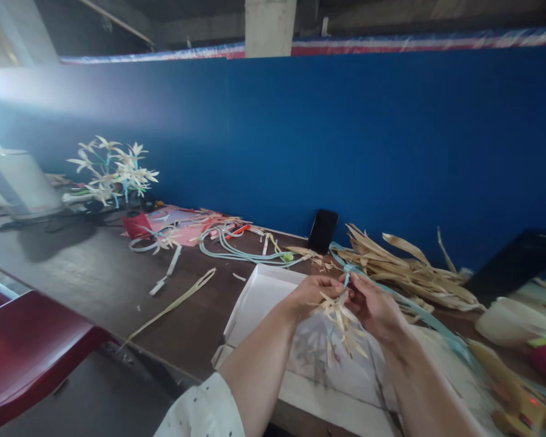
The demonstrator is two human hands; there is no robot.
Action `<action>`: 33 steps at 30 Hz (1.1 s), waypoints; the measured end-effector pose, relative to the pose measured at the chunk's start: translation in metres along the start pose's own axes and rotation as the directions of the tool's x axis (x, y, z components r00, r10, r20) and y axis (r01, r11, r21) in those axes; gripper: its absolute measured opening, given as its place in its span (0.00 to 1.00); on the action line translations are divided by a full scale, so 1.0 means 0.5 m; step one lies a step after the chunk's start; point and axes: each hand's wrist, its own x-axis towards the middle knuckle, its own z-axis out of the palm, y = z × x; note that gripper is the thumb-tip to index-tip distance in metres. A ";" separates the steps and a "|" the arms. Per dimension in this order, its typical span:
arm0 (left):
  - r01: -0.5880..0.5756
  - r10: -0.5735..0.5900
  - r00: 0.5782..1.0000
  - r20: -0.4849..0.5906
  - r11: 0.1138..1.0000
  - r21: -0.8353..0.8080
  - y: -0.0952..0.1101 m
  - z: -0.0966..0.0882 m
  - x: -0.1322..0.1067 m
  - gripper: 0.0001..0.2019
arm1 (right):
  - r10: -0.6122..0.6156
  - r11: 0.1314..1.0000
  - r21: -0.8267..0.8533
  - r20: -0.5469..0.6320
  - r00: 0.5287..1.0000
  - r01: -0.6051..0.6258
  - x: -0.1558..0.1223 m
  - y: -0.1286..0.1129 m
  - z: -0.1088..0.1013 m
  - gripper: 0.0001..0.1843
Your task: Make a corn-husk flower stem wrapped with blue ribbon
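Observation:
My left hand (316, 295) is closed at the light blue stem of a flower spray (339, 315) made of pale dried husk. The petals hang downward below my fingers, over an open white box (266, 282). Close beside it, my right hand (368, 303) pinches the light blue stem (347, 278) near its upper end. The fingertips of both hands nearly meet there. A long light blue strip (446, 331) runs past the right hand; I cannot tell whether it joins the stem.
Dried husks (391, 267) and a black phone (323, 230) lie by the blue partition (368, 133). Farther left stand finished husk flowers (118, 170) and a red pot (136, 224). A blurred yellow tool (521, 394) with a red light lies lower right. A red chair (36, 358) is left.

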 end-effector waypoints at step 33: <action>0.040 -0.039 0.999 0.024 0.999 -0.037 0.019 0.012 -0.016 0.17 | -0.080 0.978 -0.184 0.114 0.990 0.101 -0.010 -0.010 -0.018 0.11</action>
